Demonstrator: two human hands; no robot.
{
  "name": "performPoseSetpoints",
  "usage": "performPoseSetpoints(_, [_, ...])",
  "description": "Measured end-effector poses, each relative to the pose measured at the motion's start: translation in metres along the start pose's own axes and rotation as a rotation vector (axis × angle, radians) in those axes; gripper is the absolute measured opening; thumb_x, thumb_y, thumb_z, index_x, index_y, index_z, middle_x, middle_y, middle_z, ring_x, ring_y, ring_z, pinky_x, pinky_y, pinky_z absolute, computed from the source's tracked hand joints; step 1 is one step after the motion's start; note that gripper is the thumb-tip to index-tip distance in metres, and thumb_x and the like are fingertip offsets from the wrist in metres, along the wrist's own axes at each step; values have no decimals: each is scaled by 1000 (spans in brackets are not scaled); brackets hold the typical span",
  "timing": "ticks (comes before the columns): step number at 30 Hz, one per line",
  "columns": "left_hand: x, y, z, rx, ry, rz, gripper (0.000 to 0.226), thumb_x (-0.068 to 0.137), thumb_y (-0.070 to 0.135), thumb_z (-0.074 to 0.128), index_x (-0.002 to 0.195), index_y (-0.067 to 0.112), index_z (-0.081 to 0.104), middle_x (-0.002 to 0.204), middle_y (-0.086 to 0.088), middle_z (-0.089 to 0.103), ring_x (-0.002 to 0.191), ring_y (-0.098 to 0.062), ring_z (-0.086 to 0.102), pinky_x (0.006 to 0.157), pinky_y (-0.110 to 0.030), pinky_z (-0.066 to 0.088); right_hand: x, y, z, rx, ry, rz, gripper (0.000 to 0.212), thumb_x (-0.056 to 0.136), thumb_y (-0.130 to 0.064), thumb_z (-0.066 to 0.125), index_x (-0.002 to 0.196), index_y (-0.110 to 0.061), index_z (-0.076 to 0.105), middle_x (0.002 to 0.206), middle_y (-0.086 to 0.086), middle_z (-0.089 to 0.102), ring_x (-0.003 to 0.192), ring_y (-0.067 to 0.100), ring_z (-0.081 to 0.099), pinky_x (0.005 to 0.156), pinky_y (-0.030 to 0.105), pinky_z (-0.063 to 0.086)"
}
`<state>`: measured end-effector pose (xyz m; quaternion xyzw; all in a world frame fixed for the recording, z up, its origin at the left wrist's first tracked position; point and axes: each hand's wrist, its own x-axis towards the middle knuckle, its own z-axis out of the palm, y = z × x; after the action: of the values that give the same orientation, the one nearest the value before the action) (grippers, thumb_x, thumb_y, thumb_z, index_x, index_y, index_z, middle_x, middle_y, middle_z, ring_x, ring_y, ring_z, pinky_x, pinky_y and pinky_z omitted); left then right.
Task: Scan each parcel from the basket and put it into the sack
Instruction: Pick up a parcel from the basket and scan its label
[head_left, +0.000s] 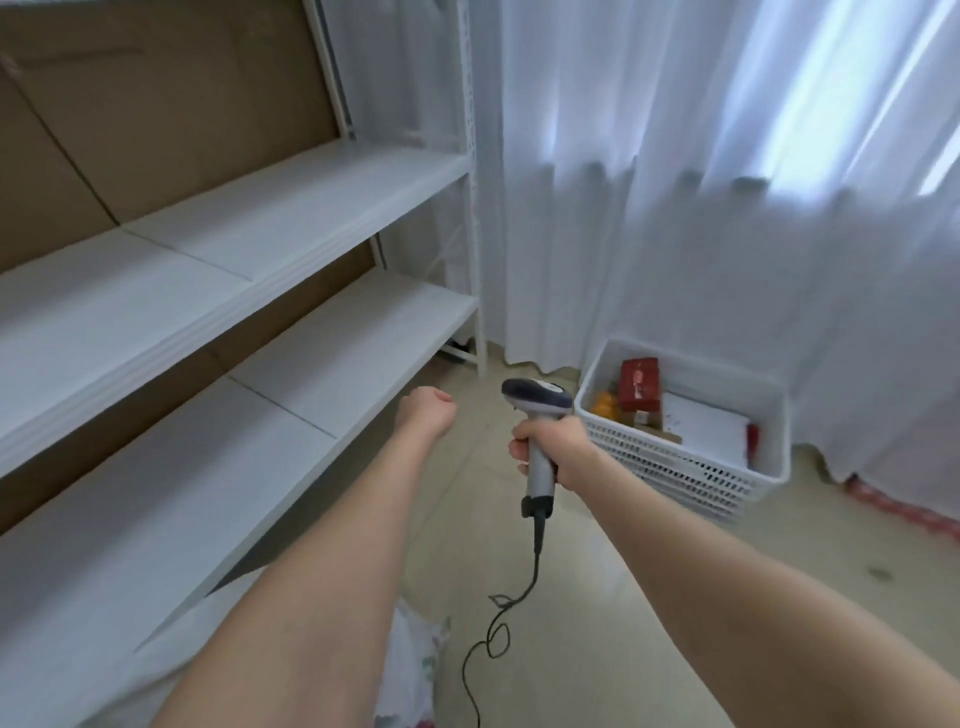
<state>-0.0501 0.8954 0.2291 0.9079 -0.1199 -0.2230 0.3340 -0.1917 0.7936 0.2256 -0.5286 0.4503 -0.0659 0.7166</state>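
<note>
Grey scanner (537, 400) upright in R hand (558, 447); L hand (428, 410) a fist.

Basket (670, 460): white moulded plastic, walls pierced in a lattice; in it a red box (640, 384) of printed card and a flat white parcel (709, 431), matt and paper-like. Scanner (537, 402): smooth hard plastic, dark head, grey handle, black rubbery cable (537, 558). Shelving (291, 208): white matt boards on painted metal uprights (471, 130), backed by brown matt cardboard (156, 104); curtain (675, 208) of sheer white cloth; floor (831, 530) smooth, faintly glossy.
</note>
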Motion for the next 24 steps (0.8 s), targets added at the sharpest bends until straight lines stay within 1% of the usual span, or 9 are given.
performPoseSetpoints(4, [17, 85, 71, 34, -40, 77, 28, 87, 16, 51, 108, 21, 69, 126, -6, 60, 115, -26, 55, 101, -38, 46, 40, -27, -85, 108, 74, 63, 8, 89, -1, 60, 85, -6, 56, 75, 11, 63, 62, 21, 62, 65, 36, 51])
performPoseSetpoints(8, [32, 160, 142, 61, -93, 118, 26, 89, 14, 54, 110, 18, 69, 126, -6, 61, 116, -25, 55, 101, -34, 45, 78, -56, -166, 253, 142, 122, 12, 88, 3, 62, 86, -4, 52, 73, 11, 62, 63, 21, 62, 78, 41, 54])
performPoseSetpoints(10, [40, 190, 174, 62, -127, 134, 26, 88, 12, 55, 110, 16, 69, 124, -6, 62, 117, -25, 55, 101, -34, 45, 101, -68, -201, 289, 180, 135, 13, 83, 4, 63, 87, -3, 53, 71, 12, 62, 62, 22, 62, 76, 40, 55])
performPoseSetpoints(13, [54, 227, 214, 65, -162, 148, 25, 86, 11, 57, 108, 14, 69, 124, -8, 62, 117, -26, 54, 102, -35, 44, 135, -82, -244, 353, 178, 143, 42, 71, 2, 68, 111, 0, 56, 79, 12, 66, 72, 26, 65, 82, 40, 56])
performPoseSetpoints(15, [68, 250, 238, 71, -175, 154, 26, 86, 11, 58, 110, 12, 69, 126, -9, 61, 118, -26, 54, 103, -36, 44, 157, -90, -271, 395, 178, 166, 47, 74, -3, 69, 119, -1, 54, 90, 12, 67, 80, 25, 65, 89, 41, 55])
performPoseSetpoints(17, [84, 273, 262, 88, -191, 162, 30, 86, 13, 60, 114, 12, 67, 127, -8, 60, 119, -25, 53, 103, -37, 43, 174, -102, -292, 429, 215, 149, 37, 81, -5, 66, 116, 0, 55, 87, 13, 68, 70, 22, 66, 79, 40, 59])
performPoseSetpoints(20, [114, 305, 301, 83, -236, 155, 32, 86, 12, 59, 117, 12, 64, 125, -9, 61, 117, -26, 54, 102, -38, 44, 211, -117, -324, 486, 227, 165, 33, 83, -6, 64, 115, 0, 58, 76, 11, 66, 53, 20, 62, 53, 34, 58])
performPoseSetpoints(22, [141, 326, 328, 89, -264, 150, 33, 85, 13, 59, 118, 13, 63, 127, -9, 59, 117, -27, 54, 102, -39, 44, 242, -126, -346, 504, 238, 194, 30, 82, -8, 64, 111, -1, 59, 71, 9, 66, 50, 20, 61, 49, 32, 55])
performPoseSetpoints(24, [172, 346, 355, 100, -288, 150, 35, 85, 15, 61, 120, 13, 62, 128, -9, 59, 117, -26, 54, 102, -39, 44, 278, -136, -367, 502, 271, 201, 24, 83, -7, 64, 106, -2, 60, 71, 10, 66, 54, 19, 61, 56, 34, 56])
